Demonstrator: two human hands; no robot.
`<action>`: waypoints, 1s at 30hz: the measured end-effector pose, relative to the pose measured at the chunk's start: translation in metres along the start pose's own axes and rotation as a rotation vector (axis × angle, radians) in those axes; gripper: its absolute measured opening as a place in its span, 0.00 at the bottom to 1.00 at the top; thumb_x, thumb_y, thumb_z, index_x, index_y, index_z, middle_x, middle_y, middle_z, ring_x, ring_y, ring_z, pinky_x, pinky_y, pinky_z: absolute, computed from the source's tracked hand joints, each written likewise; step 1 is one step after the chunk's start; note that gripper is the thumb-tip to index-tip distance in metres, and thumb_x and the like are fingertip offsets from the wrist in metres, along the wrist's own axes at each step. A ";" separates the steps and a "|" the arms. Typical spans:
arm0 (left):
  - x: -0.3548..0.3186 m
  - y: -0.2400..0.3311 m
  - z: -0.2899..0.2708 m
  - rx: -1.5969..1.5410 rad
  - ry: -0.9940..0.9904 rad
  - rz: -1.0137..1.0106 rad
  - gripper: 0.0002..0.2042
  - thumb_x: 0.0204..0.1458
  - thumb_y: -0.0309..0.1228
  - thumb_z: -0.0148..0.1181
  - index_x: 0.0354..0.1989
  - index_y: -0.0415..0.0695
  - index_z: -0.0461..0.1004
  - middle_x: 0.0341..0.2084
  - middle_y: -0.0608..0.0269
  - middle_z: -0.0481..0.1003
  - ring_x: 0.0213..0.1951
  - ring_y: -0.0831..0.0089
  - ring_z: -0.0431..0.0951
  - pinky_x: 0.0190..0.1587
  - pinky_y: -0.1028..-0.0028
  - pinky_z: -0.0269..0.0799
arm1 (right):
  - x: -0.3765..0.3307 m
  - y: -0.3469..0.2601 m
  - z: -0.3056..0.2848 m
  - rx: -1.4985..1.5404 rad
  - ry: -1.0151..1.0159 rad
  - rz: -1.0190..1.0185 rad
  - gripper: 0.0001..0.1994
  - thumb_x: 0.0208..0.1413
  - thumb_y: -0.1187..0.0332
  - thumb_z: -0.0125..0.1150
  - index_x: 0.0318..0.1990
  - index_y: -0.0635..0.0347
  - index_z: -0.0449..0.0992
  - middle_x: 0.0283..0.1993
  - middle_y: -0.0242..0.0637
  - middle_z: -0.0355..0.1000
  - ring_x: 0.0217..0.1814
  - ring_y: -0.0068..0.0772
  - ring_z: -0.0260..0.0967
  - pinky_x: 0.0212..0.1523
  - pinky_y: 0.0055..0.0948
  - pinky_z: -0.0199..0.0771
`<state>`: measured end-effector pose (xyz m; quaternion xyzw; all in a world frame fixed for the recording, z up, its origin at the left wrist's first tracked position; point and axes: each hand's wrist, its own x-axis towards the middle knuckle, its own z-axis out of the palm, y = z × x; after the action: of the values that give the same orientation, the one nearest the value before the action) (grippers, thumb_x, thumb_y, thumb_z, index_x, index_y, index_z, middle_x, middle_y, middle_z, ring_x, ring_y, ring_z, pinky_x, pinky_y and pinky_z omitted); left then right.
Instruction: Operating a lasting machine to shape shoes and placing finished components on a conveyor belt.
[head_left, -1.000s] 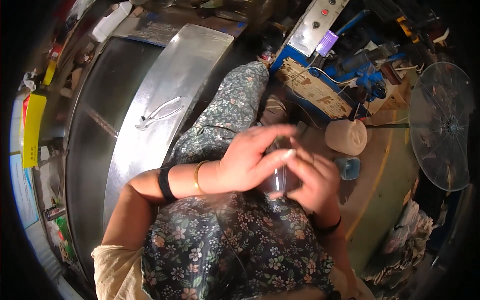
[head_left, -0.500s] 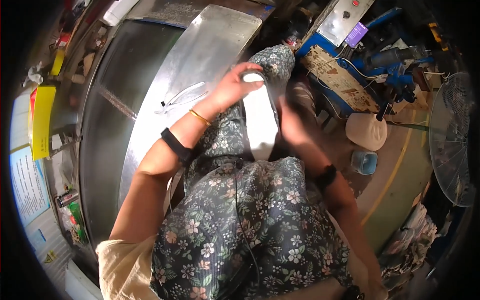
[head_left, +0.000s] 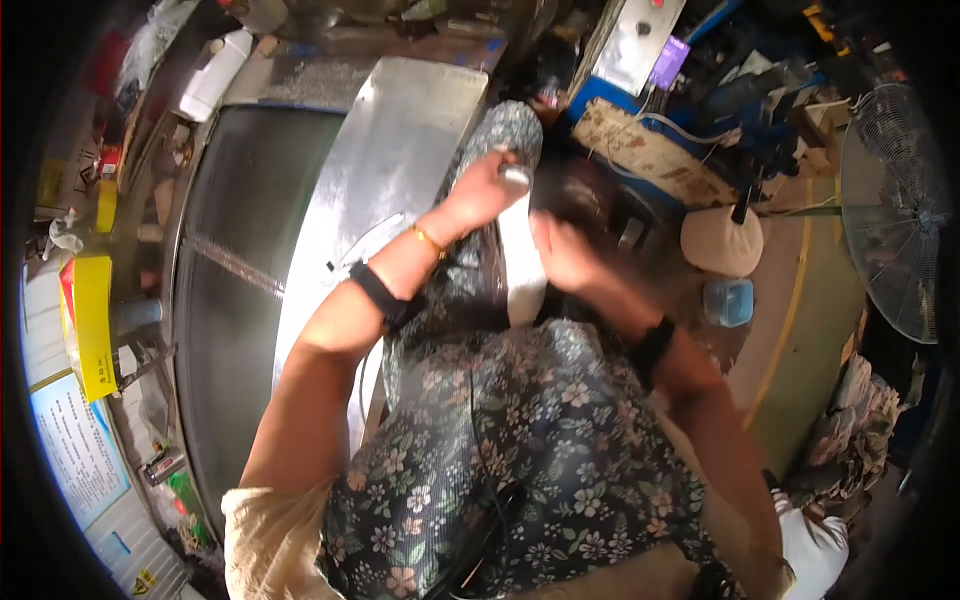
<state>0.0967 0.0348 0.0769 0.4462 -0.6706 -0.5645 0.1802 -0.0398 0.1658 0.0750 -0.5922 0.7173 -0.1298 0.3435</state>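
Observation:
A long white shoe sole with a dark edge lies lengthwise over my lap, on the floral apron. My left hand is closed round its far end, with the fingers curled over the tip. Beside the sole's right edge is my right hand, its fingers bent and smeared by motion. Whether that hand holds anything, or touches the sole, I cannot tell. Dark bands circle both wrists, and a gold bangle is on the left one.
To my left runs a shiny metal plate with a pair of glasses on it, beside a dark conveyor belt. At the right are a blue machine, a beige jug, a blue plastic container and a fan.
The view has shifted. My left hand has curled further over the sole's far end, its thumb no longer lying along the white face. My right hand has moved along the right edge.

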 end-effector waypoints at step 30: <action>-0.083 -0.001 -0.015 -1.267 0.158 -0.387 0.30 0.68 0.54 0.30 0.62 0.41 0.65 0.55 0.54 0.72 0.55 0.58 0.72 0.59 0.60 0.69 | 0.022 -0.044 -0.011 0.939 -0.111 -0.294 0.35 0.67 0.50 0.49 0.71 0.66 0.50 0.64 0.53 0.64 0.66 0.40 0.63 0.63 0.34 0.63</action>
<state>0.1531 0.0924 0.1019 0.4063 -0.1020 -0.8373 0.3514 -0.0146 0.1311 0.1022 -0.4745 0.4708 -0.4545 0.5888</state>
